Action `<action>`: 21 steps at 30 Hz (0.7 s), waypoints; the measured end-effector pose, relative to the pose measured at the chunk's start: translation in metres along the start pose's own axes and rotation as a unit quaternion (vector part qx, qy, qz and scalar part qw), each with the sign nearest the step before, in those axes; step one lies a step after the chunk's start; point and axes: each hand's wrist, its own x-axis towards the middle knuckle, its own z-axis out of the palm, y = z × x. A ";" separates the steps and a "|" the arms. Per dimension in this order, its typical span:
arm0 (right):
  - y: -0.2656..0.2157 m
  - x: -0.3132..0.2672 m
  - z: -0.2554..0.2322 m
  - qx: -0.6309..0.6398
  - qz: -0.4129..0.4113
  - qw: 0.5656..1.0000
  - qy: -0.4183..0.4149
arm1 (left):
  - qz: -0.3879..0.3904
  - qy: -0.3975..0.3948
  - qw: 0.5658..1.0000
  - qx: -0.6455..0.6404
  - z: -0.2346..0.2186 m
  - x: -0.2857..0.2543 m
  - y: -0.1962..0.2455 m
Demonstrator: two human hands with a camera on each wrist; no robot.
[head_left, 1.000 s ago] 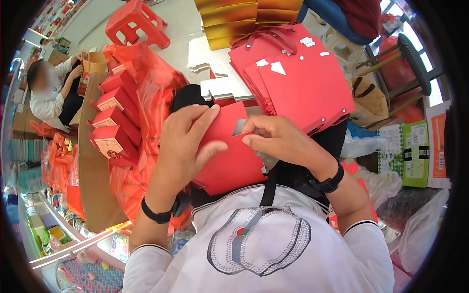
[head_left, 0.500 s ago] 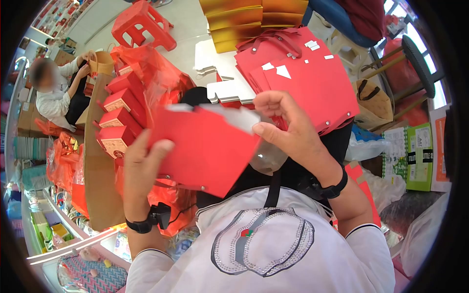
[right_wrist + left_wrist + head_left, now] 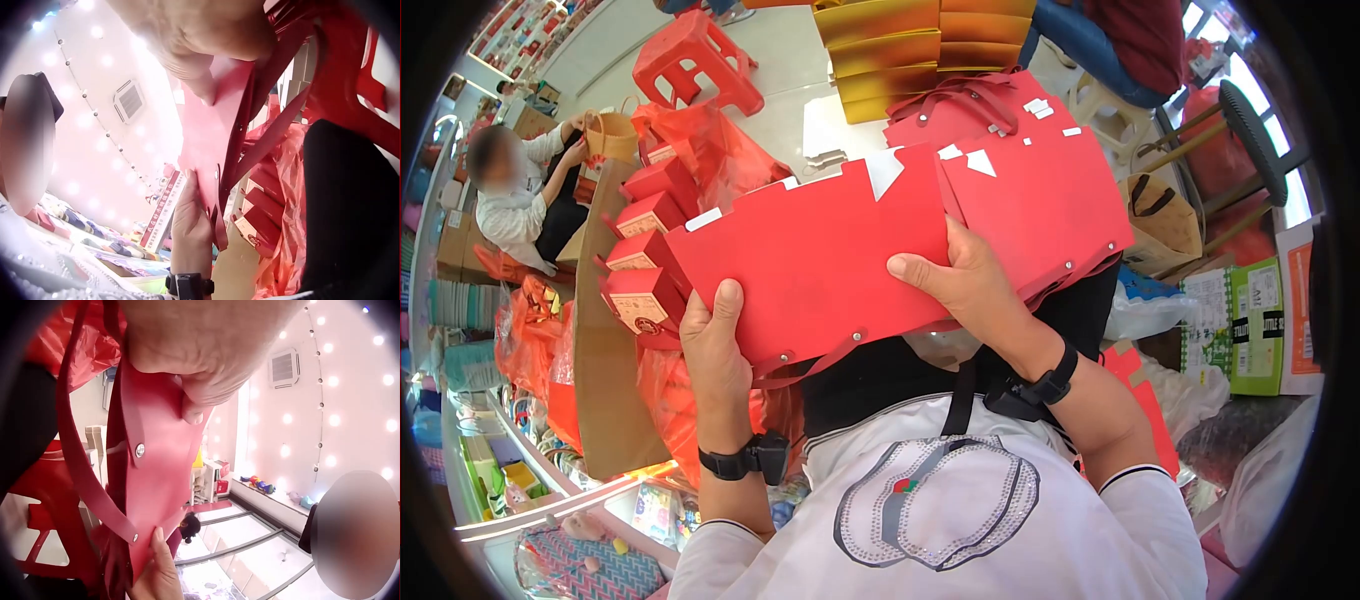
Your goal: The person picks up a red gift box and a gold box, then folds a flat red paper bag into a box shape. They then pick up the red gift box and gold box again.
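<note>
Both hands hold a red flat-folded gift bag [image 3: 820, 255] above the lap, its notched edge with white parts facing away. My left hand [image 3: 718, 335] grips the near left corner, thumb on top. On the right side, my right hand [image 3: 968, 280] pinches the bag with the thumb across its face and the other fingers largely hidden behind it. A red strap handle [image 3: 87, 481], fixed with metal rivets, hangs from the near edge in the left wrist view. Beyond the right hand lies a stack of similar red bags [image 3: 1060, 210] with white scraps on top, partly overlapped by the held bag.
To the left, a cardboard box [image 3: 605, 400] holds several small red boxes [image 3: 648, 300] beside crinkled red plastic [image 3: 700, 155]. White card pieces [image 3: 828, 130] and gold boxes [image 3: 885, 65] are ahead. A red stool [image 3: 698, 65] stands behind; another person [image 3: 520, 200] sits at far left.
Red bag came up from the lap, turned and now lies broad between both hands. The right hand went from pinching its flap, to loosely open beside it, to gripping its right side.
</note>
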 end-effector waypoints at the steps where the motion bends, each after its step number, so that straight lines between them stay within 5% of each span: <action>1: 0.001 -0.001 0.000 -0.010 -0.007 1.000 0.003 | -0.001 0.004 1.000 0.001 0.000 0.000 -0.001; 10: 0.004 0.014 -0.006 -0.089 -0.045 0.995 -0.008 | 0.059 -0.012 0.997 0.054 -0.006 0.010 0.010; 14: 0.021 0.030 0.012 -0.040 -0.134 0.990 -0.020 | 0.103 -0.040 0.987 0.112 -0.037 0.011 -0.006; 19: 0.035 0.030 0.037 -0.027 -0.086 0.994 -0.056 | 0.113 -0.068 0.988 0.082 -0.036 -0.008 -0.033; 21: 0.046 0.031 0.042 -0.017 -0.071 0.995 -0.071 | 0.101 -0.007 0.995 0.015 -0.032 -0.010 -0.048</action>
